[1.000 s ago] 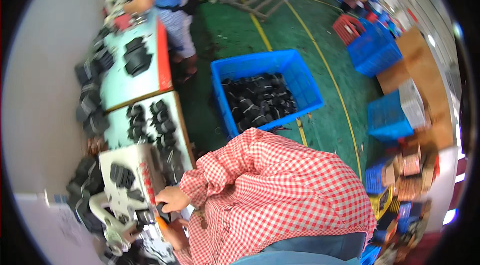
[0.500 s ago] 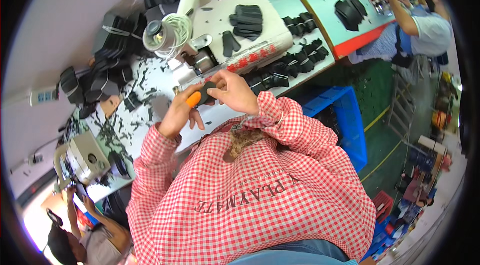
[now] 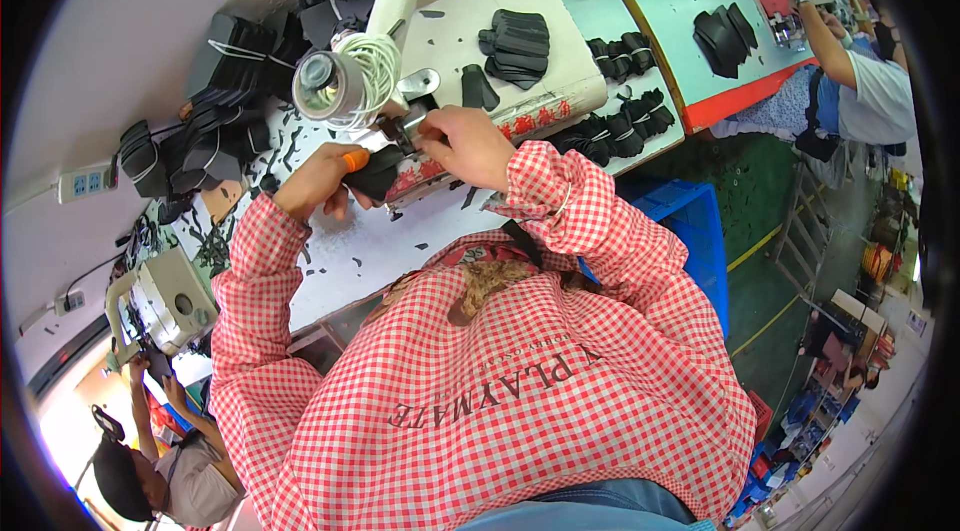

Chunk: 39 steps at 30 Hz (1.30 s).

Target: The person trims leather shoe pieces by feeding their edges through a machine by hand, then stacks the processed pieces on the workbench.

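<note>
My left hand (image 3: 316, 183), with an orange finger cover (image 3: 355, 161) on one digit, is closed on a flat black piece (image 3: 376, 177). This piece lies at the front edge of a white bench machine (image 3: 570, 81), by its metal working head. My right hand (image 3: 472, 147) is at the other side of the same head, its fingers bent and pressed together; what they grip, if anything, is hidden. Behind the hands, a stack of black pieces (image 3: 518, 49) and a single black piece (image 3: 478, 88) lie on the machine's top.
Tied black bundles (image 3: 235, 56) are piled at the back left, and small bundles (image 3: 625, 121) lie right of the machine. Black scraps litter the white table (image 3: 345, 266). A blue crate (image 3: 700, 231) stands at my right. Co-workers sit at lower left and upper right.
Both hands have moved from in front of the machine up to its working head, carrying the black piece there. My left hand has also shifted left, away from the right.
</note>
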Tool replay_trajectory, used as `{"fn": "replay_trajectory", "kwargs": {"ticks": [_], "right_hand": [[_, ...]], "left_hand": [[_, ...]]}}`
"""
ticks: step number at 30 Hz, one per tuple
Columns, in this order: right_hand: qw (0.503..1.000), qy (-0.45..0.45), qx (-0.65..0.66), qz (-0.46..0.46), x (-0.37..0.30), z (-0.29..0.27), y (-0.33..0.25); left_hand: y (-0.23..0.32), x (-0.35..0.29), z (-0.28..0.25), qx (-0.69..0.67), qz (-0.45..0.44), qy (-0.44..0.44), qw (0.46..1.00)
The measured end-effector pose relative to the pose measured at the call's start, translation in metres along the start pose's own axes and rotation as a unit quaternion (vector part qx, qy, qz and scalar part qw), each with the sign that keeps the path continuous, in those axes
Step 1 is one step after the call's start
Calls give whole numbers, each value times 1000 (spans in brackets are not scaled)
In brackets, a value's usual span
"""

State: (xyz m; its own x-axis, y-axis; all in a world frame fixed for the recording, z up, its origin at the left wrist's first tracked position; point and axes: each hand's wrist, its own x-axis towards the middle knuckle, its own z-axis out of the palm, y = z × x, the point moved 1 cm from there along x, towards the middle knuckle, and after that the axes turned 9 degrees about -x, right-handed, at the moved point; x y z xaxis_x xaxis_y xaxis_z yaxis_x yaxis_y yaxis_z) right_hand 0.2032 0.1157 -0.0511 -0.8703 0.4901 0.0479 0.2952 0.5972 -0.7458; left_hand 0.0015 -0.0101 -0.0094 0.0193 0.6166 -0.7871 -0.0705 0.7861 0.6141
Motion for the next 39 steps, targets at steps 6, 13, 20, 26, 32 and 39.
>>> {"fn": "replay_trajectory", "kwargs": {"ticks": [6,13,20,26,32,39], "right_hand": [[987,-9,-138,82,-5,-44,14],[997,-35,-35,60,-3,-44,-7],[996,-58,-3,64,15,-18,-5],[964,-159,167,135,8,-31,11],[999,-27,23,-34,16,-14,6],[971,-160,171,55,14,-13,14]], "left_hand": [[-10,2,-2,-22,-12,-21,999],[0,4,-5,16,-7,-20,1000],[19,6,-1,-8,-20,-47,999],[7,5,-1,-39,-8,12,999],[6,5,1,-43,-2,-20,999],[11,7,17,-104,14,11,994]]}}
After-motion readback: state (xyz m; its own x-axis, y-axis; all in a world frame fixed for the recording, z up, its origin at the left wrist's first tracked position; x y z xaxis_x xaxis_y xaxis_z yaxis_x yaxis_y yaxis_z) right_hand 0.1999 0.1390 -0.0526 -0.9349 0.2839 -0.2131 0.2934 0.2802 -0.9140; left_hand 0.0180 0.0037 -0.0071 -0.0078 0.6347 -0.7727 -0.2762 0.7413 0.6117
